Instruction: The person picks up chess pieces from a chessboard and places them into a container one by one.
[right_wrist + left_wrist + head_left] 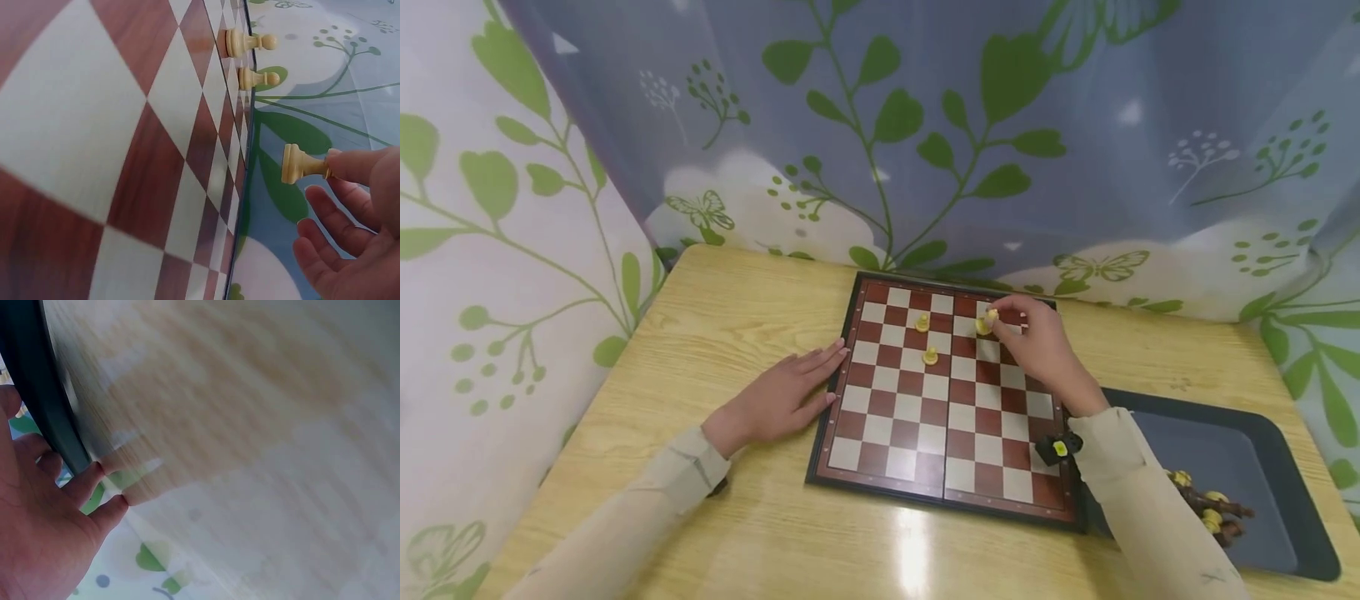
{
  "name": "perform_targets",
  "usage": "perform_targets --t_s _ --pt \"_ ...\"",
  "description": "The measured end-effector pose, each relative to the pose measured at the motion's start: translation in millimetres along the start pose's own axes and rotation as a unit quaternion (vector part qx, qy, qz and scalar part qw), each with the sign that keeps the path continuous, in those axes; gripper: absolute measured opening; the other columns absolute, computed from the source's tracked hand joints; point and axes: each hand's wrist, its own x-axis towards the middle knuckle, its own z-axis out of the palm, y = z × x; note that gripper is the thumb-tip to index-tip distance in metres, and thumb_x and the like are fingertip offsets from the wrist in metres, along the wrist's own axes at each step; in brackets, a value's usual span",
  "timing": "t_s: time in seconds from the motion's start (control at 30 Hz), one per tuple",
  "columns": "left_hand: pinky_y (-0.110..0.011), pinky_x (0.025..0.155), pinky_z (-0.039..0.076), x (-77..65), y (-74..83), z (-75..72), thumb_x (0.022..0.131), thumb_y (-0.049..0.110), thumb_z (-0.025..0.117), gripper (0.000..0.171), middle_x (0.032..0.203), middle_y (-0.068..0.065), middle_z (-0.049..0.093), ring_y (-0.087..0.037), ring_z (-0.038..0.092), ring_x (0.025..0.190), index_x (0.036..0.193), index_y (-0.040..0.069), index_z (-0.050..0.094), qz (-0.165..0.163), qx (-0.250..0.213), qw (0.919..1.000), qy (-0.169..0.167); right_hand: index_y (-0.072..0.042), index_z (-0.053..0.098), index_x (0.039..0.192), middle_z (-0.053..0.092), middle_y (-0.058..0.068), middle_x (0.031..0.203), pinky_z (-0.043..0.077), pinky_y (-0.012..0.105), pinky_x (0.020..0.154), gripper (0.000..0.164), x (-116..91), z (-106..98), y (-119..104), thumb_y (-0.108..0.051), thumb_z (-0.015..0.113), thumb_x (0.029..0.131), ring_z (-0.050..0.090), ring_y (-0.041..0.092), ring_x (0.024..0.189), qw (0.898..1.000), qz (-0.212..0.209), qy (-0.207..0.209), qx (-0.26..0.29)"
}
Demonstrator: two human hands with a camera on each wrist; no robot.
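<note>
A folding chessboard (pixel 898 408) with red-brown and white squares lies on the wooden table. Two cream pawns stand upright on it: one pawn (pixel 922 323) toward the far side, the other pawn (pixel 930 357) a little nearer. My right hand (pixel 1041 346) pinches a cream chess piece (pixel 300 165) by its top between thumb and fingertips. The piece's base is held off the board in the right wrist view, and the fingers hide its head. At the board's left edge, my left hand (pixel 782 392) lies with fingers extended, fingertips touching the dark rim (pixel 47 394).
A dark grey tray (pixel 1262 467) stands right of the board, with a pile of cream and brown chess pieces (pixel 1213 508) in it. Behind the table hangs a leaf-patterned curtain (pixel 850 125). The right forearm crosses the board's right edge and part of the tray.
</note>
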Motion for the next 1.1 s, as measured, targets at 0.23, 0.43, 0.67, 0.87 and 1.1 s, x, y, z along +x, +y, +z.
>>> perform_targets --t_s 0.23,0.43,0.67,0.87,1.1 --pt "-0.06 0.12 0.031 0.8 -0.4 -0.2 0.109 0.04 0.042 0.063 0.169 -0.005 0.021 -0.034 0.035 0.149 0.162 0.011 0.025 0.001 0.002 1.0 0.001 0.001 0.068 0.124 0.065 0.021 0.125 0.049 0.046 0.072 0.028 -17.9 -7.8 -0.3 -0.015 0.065 0.101 0.058 0.037 0.089 1.0 -0.011 0.006 -0.022" --pt "-0.06 0.12 0.03 0.4 -2.5 1.1 0.109 0.041 0.043 0.064 0.169 -0.004 0.02 -0.035 0.035 0.15 0.162 0.012 0.024 0.0 0.001 1.0 0.005 0.0 0.069 0.123 0.064 0.021 0.127 0.048 0.063 0.1 0.027 -31.9 -11.4 0.4 -0.015 0.066 0.101 0.056 0.042 0.122 0.999 -0.014 -0.004 -0.028" --pt "-0.061 0.12 0.03 0.1 -2.1 2.0 0.109 0.042 0.042 0.064 0.17 -0.004 0.018 -0.034 0.033 0.15 0.163 0.012 0.023 0.003 -0.003 1.0 0.001 -0.002 0.074 0.115 0.07 0.017 0.117 0.044 0.044 0.073 0.021 -51.0 -19.5 0.4 -0.014 0.068 0.099 0.056 0.036 0.099 0.998 -0.037 0.013 -0.045" --pt "-0.061 0.12 0.031 -0.4 -1.8 0.0 0.109 0.041 0.042 0.064 0.17 -0.004 0.019 -0.035 0.034 0.15 0.163 0.012 0.023 0.002 -0.001 1.0 0.003 -0.001 0.073 0.114 0.068 0.019 0.122 0.045 0.058 0.092 0.02 -61.1 -24.5 -3.9 -0.013 0.069 0.098 0.054 0.041 0.118 0.998 -0.027 0.018 -0.044" --pt "-0.062 0.119 0.031 0.8 -3.0 2.6 0.109 0.041 0.043 0.064 0.169 -0.004 0.021 -0.035 0.037 0.148 0.162 0.012 0.025 0.006 -0.002 1.0 0.007 -0.001 0.074 0.112 0.07 0.016 0.106 0.043 0.053 0.085 0.018 -76.2 -24.1 -1.7 -0.008 0.07 0.096 0.053 0.036 0.101 0.997 -0.033 0.039 -0.06"
